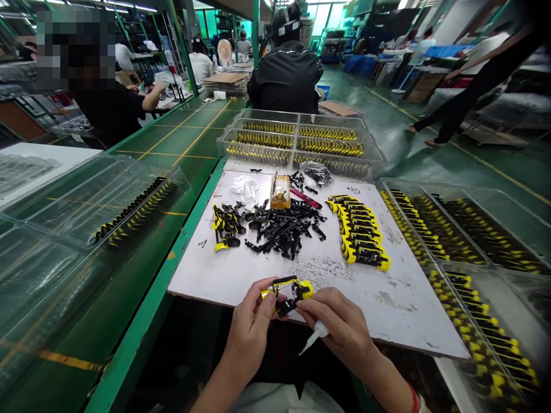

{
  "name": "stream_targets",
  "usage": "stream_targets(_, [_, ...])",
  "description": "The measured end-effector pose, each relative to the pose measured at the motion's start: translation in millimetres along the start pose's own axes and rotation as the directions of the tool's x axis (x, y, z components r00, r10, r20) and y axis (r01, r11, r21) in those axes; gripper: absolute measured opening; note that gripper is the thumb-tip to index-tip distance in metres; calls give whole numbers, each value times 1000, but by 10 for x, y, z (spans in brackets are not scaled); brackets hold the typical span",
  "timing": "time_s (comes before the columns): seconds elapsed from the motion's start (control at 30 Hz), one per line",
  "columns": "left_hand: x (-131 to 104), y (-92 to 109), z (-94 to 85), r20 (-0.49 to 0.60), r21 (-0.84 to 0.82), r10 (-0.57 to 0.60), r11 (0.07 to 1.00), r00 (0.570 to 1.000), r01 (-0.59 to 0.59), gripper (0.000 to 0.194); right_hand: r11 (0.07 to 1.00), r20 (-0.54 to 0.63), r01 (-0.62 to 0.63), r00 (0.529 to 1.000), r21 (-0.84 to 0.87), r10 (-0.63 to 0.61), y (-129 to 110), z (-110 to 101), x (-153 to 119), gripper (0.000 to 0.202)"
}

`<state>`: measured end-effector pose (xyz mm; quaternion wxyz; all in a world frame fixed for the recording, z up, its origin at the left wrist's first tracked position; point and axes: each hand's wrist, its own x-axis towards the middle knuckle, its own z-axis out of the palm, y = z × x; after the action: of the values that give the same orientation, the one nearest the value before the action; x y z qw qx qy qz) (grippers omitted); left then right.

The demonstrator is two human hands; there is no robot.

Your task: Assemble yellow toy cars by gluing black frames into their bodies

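Just past the board's front edge, I hold a black-and-yellow plastic part (289, 293). My left hand (253, 318) is closed on its left end, with the thumb in front. The fingertips of my right hand (340, 321) pinch at its lower right side. Tucked in that same hand is a small white squeeze bottle (317, 331), its thin nozzle pointing down and left; most of its body is hidden by the fingers. Beyond the hands, loose black plastic pieces (286, 229) lie heaped on the white board (206, 281). Several black-and-yellow parts (361, 232) form a column at right.
More yellow-and-black pieces (226, 226) lie left of the heap. Behind it are a small yellow box (280, 192), red tweezers-like tool (305, 198), crumpled white tissue (244, 188) and plastic bag (316, 172). Clear trays (297, 135) of parts stand behind and on both sides. Co-workers sit beyond.
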<state>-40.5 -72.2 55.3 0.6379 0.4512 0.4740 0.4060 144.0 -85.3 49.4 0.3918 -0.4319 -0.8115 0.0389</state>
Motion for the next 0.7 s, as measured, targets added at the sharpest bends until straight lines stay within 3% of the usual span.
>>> stream_targets(0.23, [-26,-27,13,-3,37,10,999,1000,-10,37,998,67,-49,996,-48,53,-14,-38,53,18])
stream_targets(0.47, [111,20,15,59,-165,-185,967,981,192,43,961,255,-269,935,65,245,77,-53,97,14])
stream_targets(0.7, [208,19,-49,163,-167,-255,945,953,281,37,960,336,-274,910,55,241,157,-61,134,3])
